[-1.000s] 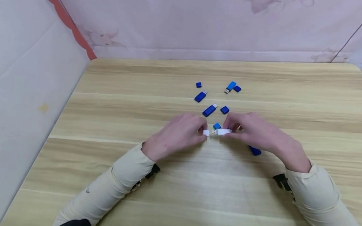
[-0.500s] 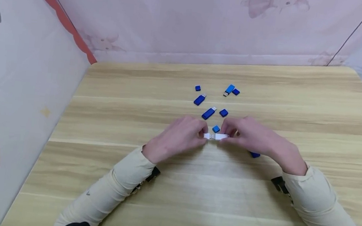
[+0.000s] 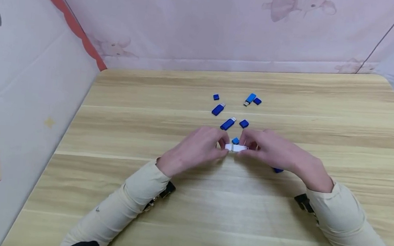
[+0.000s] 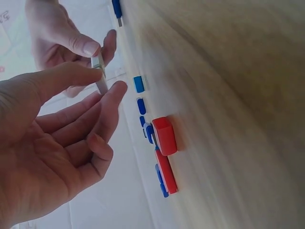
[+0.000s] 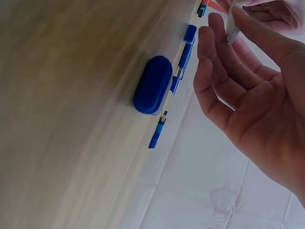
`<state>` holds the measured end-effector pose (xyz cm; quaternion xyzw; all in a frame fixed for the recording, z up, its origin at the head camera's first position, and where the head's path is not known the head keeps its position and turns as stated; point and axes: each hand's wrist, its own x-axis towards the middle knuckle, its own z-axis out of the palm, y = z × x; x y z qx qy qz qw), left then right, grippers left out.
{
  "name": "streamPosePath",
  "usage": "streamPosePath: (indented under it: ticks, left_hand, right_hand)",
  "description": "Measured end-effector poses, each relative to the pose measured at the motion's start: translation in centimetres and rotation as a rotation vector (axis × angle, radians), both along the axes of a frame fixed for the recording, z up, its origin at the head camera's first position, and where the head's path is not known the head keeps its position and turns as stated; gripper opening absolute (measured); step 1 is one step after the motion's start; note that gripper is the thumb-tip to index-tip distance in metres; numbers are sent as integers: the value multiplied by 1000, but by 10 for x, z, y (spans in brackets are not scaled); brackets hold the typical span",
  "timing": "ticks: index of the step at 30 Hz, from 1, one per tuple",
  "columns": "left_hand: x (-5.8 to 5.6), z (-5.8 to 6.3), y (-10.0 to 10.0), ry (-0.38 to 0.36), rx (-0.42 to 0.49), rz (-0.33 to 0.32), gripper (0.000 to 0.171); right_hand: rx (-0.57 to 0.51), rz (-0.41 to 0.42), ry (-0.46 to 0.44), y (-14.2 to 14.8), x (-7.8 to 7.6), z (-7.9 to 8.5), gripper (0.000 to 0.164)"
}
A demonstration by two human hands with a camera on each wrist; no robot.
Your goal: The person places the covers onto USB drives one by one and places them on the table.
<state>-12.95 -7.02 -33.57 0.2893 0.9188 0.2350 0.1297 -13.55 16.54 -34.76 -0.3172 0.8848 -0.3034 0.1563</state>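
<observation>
Over the middle of the pale wood-grain surface (image 3: 186,222), I have the left hand (image 3: 194,150) and the right hand (image 3: 280,152) meeting at one small job. On the left, thumb and finger pinch a small white plastic cap (image 3: 228,146); on the right, they pinch a slim white plastic USB stick (image 3: 238,148) in line with it. The spare fingers I can see in the wrist views are loosely bent. Cap and stick meet end to end at a thin greyish seam, seemingly lifted off the surface. I judge the step in hand to be capping the stick, and nearly finished. Next I'd want a straight, even push along that line until the seam closes, without tilting, since a skewed cap could catch.

From where I sit, I can't tell whether the cap is fully seated, as fingertips cover both outer ends. A dark-blue plastic stick (image 3: 277,170) is mostly masked by the right hand in the head view. A red box-like piece (image 4: 164,136) and a long flat red piece (image 4: 167,172) show plainly in the left wrist view, yet I can't find either from the head.
</observation>
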Motion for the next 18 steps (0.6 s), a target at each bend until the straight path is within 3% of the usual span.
streamPosePath:
  ticks: [10, 15, 18]
  left_hand:
    - [-2, -1, 1, -63, 127, 31, 14]
    - [-5, 2, -1, -169, 233, 65, 14]
    - [-8, 4, -3, -192, 269, 71, 14]
  right_hand:
    - [-52, -100, -90, -2, 3, 6, 13]
    - [-127, -160, -189, -1, 5, 11, 15]
    - [-160, -186, -239, -2, 4, 14, 16]
